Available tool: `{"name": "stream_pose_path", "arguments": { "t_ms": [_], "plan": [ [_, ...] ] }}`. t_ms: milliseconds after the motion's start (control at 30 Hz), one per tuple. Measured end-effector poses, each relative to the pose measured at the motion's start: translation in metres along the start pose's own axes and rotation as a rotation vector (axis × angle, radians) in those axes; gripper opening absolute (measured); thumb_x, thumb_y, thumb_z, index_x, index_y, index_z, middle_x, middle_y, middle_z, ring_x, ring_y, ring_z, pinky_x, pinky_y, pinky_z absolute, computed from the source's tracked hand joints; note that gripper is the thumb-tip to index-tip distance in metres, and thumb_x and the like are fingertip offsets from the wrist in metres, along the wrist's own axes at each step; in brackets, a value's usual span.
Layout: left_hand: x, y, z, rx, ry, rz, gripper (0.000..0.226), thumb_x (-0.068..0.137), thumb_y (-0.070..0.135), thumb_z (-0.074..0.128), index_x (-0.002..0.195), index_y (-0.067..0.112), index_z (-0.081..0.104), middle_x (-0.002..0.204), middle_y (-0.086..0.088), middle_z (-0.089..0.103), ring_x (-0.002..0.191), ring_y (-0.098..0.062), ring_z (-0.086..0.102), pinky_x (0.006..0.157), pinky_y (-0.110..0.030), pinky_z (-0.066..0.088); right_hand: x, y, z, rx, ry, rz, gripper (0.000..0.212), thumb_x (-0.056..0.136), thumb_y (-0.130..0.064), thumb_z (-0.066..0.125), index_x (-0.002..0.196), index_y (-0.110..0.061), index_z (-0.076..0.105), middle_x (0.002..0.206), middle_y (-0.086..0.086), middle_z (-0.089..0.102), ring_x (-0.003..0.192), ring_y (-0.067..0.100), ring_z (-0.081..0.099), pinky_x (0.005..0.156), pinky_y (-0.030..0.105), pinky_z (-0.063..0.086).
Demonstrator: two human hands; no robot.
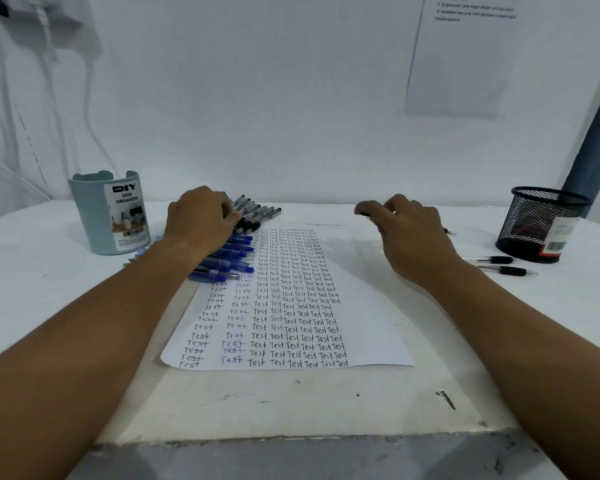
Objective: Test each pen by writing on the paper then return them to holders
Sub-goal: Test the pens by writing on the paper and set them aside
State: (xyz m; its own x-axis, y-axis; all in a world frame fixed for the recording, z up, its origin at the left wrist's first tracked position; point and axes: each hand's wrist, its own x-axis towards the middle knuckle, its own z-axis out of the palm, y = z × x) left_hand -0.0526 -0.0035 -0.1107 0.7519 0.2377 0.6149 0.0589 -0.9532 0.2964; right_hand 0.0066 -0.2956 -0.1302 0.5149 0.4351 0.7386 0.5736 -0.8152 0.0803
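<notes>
A white paper (368, 306) covered with columns of the word "Test" lies in the middle of the table. Along its upper left edge lie a row of black pens (260, 211) and, below them, a row of blue pens (232, 254). My left hand (201, 218) rests on the black row with its fingers curled round one of those pens. My right hand (409, 233) hovers over the paper's upper right corner, fingers curled round a black pen that is mostly hidden; one end pokes out at the hand's right side.
A light blue desk organizer cup (108, 216) stands at the left. A black mesh holder (541, 223) stands at the right, with two black pens (499, 260) lying in front of it. A white wall closes the back; the table's front edge is chipped.
</notes>
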Motion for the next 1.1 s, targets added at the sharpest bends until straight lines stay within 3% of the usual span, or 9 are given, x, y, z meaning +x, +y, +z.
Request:
{"name": "stream_pose_path", "arguments": {
  "t_ms": [133, 300, 433, 533, 667, 733, 833, 933, 1100],
  "plan": [
    [0.000, 0.004, 0.002, -0.058, 0.005, 0.079, 0.017, 0.090, 0.031, 0.064, 0.094, 0.016, 0.071, 0.089, -0.002, 0.063, 0.087, -0.023, 0.059, 0.088, -0.044, 0.049, 0.004, -0.014, -0.009, 0.117, 0.040, 0.000, 0.042, 0.096, -0.005, 0.051, 0.133, -0.024, 0.055, 0.096, 0.010, 0.052, 0.054, 0.029, 0.041, 0.054, 0.031, 0.039],
    [-0.005, 0.012, 0.004, -0.119, -0.112, 0.274, 0.016, 0.087, 0.034, 0.067, 0.096, 0.021, 0.071, 0.081, 0.008, 0.055, 0.083, -0.015, 0.055, 0.086, -0.040, 0.047, 0.006, -0.018, -0.014, 0.231, 0.017, 0.010, 0.045, 0.099, -0.011, 0.046, 0.140, -0.027, 0.048, 0.092, 0.004, 0.044, 0.070, 0.033, 0.053, 0.066, 0.039, 0.050],
    [-0.010, 0.019, 0.001, -0.115, -0.210, 0.383, 0.019, 0.087, 0.034, 0.066, 0.101, 0.021, 0.071, 0.086, 0.009, 0.058, 0.085, -0.011, 0.052, 0.088, -0.033, 0.040, 0.006, -0.018, -0.018, 0.296, 0.043, 0.051, 0.031, 0.097, -0.011, 0.046, 0.126, -0.018, 0.057, 0.076, 0.009, 0.052, 0.069, 0.035, 0.052, 0.068, 0.043, 0.050],
    [-0.012, 0.020, 0.000, -0.141, -0.282, 0.411, 0.019, 0.087, 0.035, 0.067, 0.103, 0.024, 0.071, 0.094, 0.007, 0.063, 0.087, -0.008, 0.056, 0.086, -0.031, 0.046, 0.007, -0.020, -0.021, 0.360, 0.097, 0.094, 0.018, 0.095, -0.010, 0.048, 0.110, -0.013, 0.057, 0.069, 0.010, 0.055, 0.063, 0.029, 0.049, 0.065, 0.040, 0.049],
    [-0.013, 0.023, -0.001, -0.151, -0.318, 0.440, 0.022, 0.088, 0.036, 0.066, 0.106, 0.024, 0.071, 0.093, 0.009, 0.062, 0.089, -0.007, 0.055, 0.085, -0.029, 0.046, 0.012, -0.026, -0.024, 0.571, 0.155, 0.243, 0.028, 0.092, -0.008, 0.055, 0.117, -0.019, 0.059, 0.070, 0.003, 0.059, 0.057, 0.009, 0.049, 0.061, 0.011, 0.039],
    [-0.013, 0.025, -0.001, -0.140, -0.325, 0.461, 0.022, 0.088, 0.038, 0.065, 0.105, 0.026, 0.070, 0.091, 0.012, 0.060, 0.088, -0.005, 0.054, 0.085, -0.029, 0.045, 0.014, -0.027, -0.025, 0.854, 0.172, 0.403, 0.034, 0.094, -0.009, 0.053, 0.123, -0.027, 0.054, 0.081, 0.003, 0.068, 0.057, 0.009, 0.051, 0.063, 0.018, 0.045],
    [-0.013, 0.027, 0.000, -0.116, -0.340, 0.492, 0.023, 0.088, 0.039, 0.064, 0.106, 0.027, 0.070, 0.091, 0.013, 0.059, 0.088, -0.005, 0.054, 0.086, -0.029, 0.044, 0.017, -0.024, -0.028, 1.249, 0.177, 0.615, 0.010, 0.099, -0.014, 0.052, 0.108, -0.015, 0.055, 0.076, 0.003, 0.071, 0.059, 0.015, 0.058, 0.063, 0.033, 0.053],
    [-0.012, 0.029, 0.001, -0.109, -0.351, 0.518, 0.025, 0.089, 0.040, 0.064, 0.107, 0.026, 0.070, 0.094, 0.008, 0.062, 0.090, -0.007, 0.055, 0.088, -0.030, 0.044, 0.015, -0.019, -0.032, 1.185, 0.124, 0.661, 0.015, 0.101, -0.026, 0.051, 0.092, -0.015, 0.052, 0.068, -0.001, 0.071, 0.052, 0.011, 0.053, 0.054, 0.028, 0.044],
    [-0.013, 0.032, 0.002, -0.085, -0.397, 0.558, 0.026, 0.090, 0.041, 0.062, 0.108, 0.026, 0.070, 0.097, 0.007, 0.063, 0.093, -0.007, 0.053, 0.090, -0.031, 0.044, 0.010, -0.026, -0.035, 1.258, -0.012, 0.693, 0.020, 0.105, -0.034, 0.039, 0.091, -0.021, 0.032, 0.063, 0.012, 0.068, 0.047, 0.025, 0.053, 0.041, 0.027, 0.039]
  ]
}}
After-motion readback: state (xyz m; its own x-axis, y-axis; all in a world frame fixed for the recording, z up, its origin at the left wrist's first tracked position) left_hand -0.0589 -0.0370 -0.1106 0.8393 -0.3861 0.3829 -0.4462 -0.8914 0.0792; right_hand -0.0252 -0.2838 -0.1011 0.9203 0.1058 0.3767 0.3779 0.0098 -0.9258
